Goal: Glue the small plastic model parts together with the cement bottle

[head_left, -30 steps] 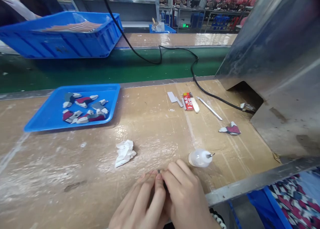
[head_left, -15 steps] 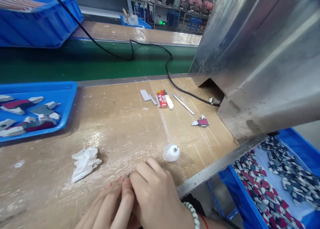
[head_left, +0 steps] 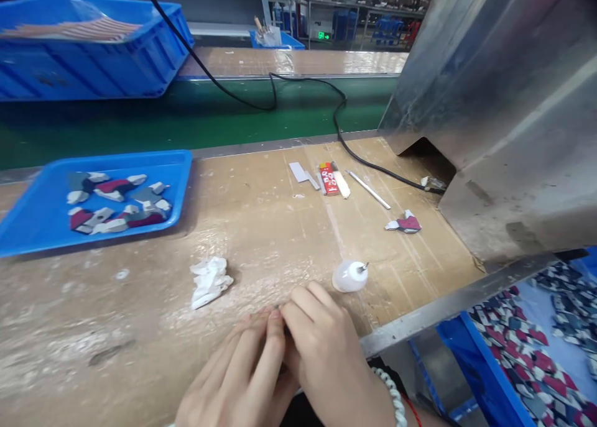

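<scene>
Left hand, right hand pinching small part together, lower centre. Few pieces lying in tray, left. Many more sitting in bin, lower right.

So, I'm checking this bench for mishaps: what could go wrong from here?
The small white bottle lies on its side just beyond the right hand; a nudge could roll it or make it leak. The left hand presses against the right near the table edge, so anything small between them might drop off it.
</scene>
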`<state>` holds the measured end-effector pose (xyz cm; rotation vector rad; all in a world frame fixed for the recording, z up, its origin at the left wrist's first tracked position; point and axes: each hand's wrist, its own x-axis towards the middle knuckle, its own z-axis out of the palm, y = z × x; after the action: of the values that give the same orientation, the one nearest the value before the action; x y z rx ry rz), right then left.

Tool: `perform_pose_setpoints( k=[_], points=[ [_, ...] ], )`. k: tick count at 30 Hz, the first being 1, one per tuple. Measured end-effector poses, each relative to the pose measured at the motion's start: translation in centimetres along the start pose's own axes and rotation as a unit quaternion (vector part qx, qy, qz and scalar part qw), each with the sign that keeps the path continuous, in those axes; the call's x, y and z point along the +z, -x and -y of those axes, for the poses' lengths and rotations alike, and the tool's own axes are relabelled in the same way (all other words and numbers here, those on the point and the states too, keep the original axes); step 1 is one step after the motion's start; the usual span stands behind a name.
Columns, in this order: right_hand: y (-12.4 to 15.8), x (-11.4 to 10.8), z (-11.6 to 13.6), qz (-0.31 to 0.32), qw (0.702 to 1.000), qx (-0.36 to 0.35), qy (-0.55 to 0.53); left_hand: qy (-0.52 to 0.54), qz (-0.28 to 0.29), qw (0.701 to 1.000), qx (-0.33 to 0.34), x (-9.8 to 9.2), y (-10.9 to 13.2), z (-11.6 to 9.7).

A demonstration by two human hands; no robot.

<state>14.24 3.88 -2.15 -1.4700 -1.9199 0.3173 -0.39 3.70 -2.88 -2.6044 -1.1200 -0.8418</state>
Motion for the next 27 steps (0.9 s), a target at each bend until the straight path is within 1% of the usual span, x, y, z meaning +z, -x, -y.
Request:
perform_pose_setpoints(
  k=[1,3,5,8,10,13,20,27],
  points=[
    [0.1,0.1,0.0,0.0,1.0,0.005,-0.007,-0.003,0.021,1.0,0.005,-0.2,-0.2,0.1],
    [0.2,0.4,-0.2,-0.005,1.0,0.018,-0.025,0.008,0.031,1.0,-0.003,-0.4,-0.5,0.4],
    [0.3,0.8,-0.3,-0.026,0.998,0.028,-0.046,0.031,0.011,0.999,-0.019,-0.4,-0.7,0.6],
    [0.3,1.0,-0.5,-0.048,0.997,0.027,-0.062,0.059,-0.022,0.998,-0.025,-0.3,-0.8,0.7],
    [0.3,1.0,-0.5,-0.045,0.997,0.019,-0.056,0.06,-0.03,0.997,-0.032,-0.2,-0.8,0.5],
    [0.2,0.9,-0.5,-0.039,0.998,0.018,-0.044,0.055,-0.028,0.997,-0.039,-0.1,-0.9,0.3],
    [0.2,0.7,-0.3,-0.047,0.999,0.005,-0.022,0.053,-0.028,0.998,-0.018,-0.4,-1.3,0.5],
    [0.1,0.5,-0.4,-0.022,1.0,0.005,-0.006,0.046,-0.029,0.998,-0.015,-0.2,-1.0,0.3]
  ],
)
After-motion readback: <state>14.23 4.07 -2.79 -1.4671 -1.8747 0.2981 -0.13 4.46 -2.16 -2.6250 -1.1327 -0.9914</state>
